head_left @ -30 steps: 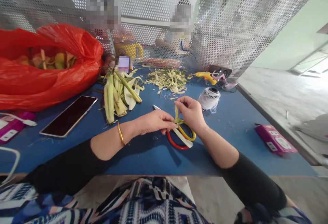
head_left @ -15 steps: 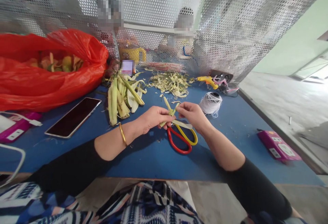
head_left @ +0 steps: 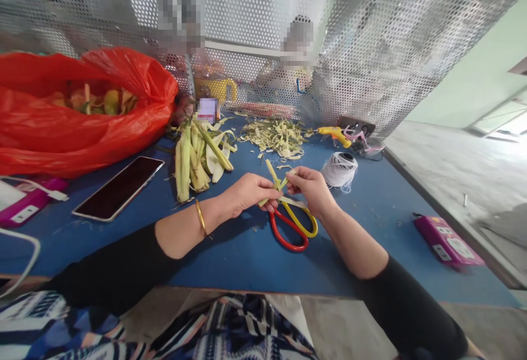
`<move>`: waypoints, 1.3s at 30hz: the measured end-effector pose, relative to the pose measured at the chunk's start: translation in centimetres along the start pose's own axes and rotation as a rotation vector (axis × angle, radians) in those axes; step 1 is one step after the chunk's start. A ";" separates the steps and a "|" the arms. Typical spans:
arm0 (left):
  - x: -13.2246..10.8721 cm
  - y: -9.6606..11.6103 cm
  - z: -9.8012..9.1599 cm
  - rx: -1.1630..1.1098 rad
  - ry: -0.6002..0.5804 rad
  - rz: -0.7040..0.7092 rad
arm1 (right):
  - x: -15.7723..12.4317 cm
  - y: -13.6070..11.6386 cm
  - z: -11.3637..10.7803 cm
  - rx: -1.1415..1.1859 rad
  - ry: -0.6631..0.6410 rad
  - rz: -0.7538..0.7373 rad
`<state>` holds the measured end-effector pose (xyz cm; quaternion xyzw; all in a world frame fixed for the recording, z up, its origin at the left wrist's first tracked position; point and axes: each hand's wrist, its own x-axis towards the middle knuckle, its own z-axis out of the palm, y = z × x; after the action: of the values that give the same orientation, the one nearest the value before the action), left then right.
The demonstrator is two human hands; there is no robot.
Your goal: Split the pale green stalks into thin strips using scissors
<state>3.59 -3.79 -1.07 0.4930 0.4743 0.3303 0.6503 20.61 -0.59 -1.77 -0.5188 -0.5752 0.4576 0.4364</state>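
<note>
by scissors [head_left: 302, 231] – l. hand [head_left: 254, 192] & r. hand [head_left: 310, 186] – both w/ pale strips [head_left: 272, 170]

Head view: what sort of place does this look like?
Probably a small handcraft workspace: the blue worktable holds scissors, a spool of white thread and a heap of pale plant scraps.

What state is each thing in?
leaf strips: crossed, pinched
left hand: closed on leaf strips
right hand: closed on leaf strips
scissors: lying down; blades hidden, open or shut unclear
front phone: face up, display dark
red bag: open, contents showing
thread spool: wound, some strands loose
white cable: visible end unplugged
right-hand power strip: nothing plugged into visible sockets
</note>
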 end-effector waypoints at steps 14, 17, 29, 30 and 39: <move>0.6 0.0 -0.2 -0.380 0.200 0.121 | -3.2 -0.3 3.9 -0.168 -0.164 -0.041; 0.5 0.1 -0.2 -0.382 0.150 0.143 | -2.9 -0.4 3.9 -0.039 -0.176 0.013; 0.0 1.2 -0.5 -0.395 0.259 0.121 | -3.7 -1.4 2.7 -0.183 -0.487 -0.516; 0.0 1.2 -0.5 -0.393 0.255 0.115 | -3.7 -1.5 2.6 -0.195 -0.510 -0.542; 0.3 1.2 -0.9 -0.464 0.314 0.099 | -3.7 -1.1 2.0 -0.656 -0.372 -0.842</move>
<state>2.86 -2.85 -0.10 0.2962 0.4561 0.5336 0.6477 18.70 -4.45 -1.17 -0.2639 -0.9119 0.1250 0.2885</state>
